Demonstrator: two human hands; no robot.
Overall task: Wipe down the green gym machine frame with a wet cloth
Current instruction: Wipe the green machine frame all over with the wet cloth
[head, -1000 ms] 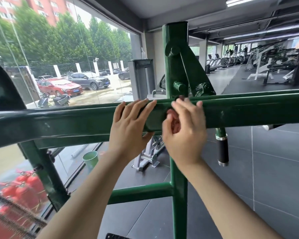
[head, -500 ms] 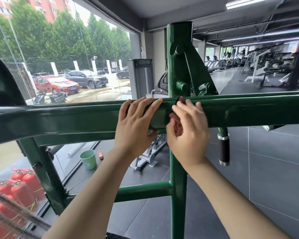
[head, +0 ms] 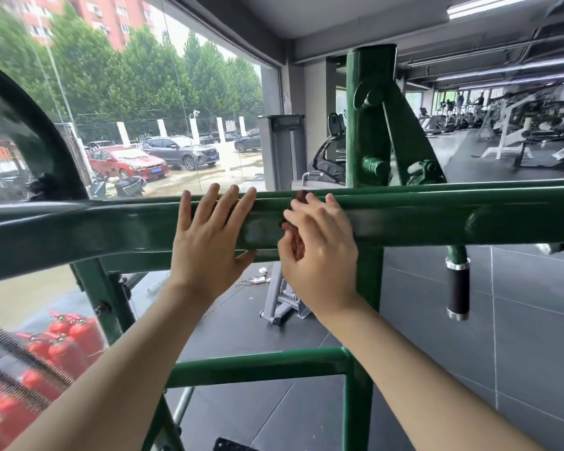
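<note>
Glossy green tubular frame (head: 437, 219); right hand (head: 319, 252) clutches crumpled reddish cloth (head: 296, 242); left hand (head: 209, 242), at 9 o'clock, spread flat on bar.

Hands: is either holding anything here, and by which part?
The right hand grips a bunched red cloth against the green bar; which part is hidden. The left hand rests flat, holding nothing.

Left hand (head: 209, 245) flat — right hand (head: 319, 252) curled.

Floor (head: 534, 336) — dark grey, laid in large square tiles with thin pale joints. Standing on it: a cluster of red fire extinguishers (head: 69, 340) by the window, a grey metal machine base (head: 282, 304), the green painted steel frame's upright post (head: 357, 418). A small white object (head: 259, 280) lies near the base — cannot identify.
</note>
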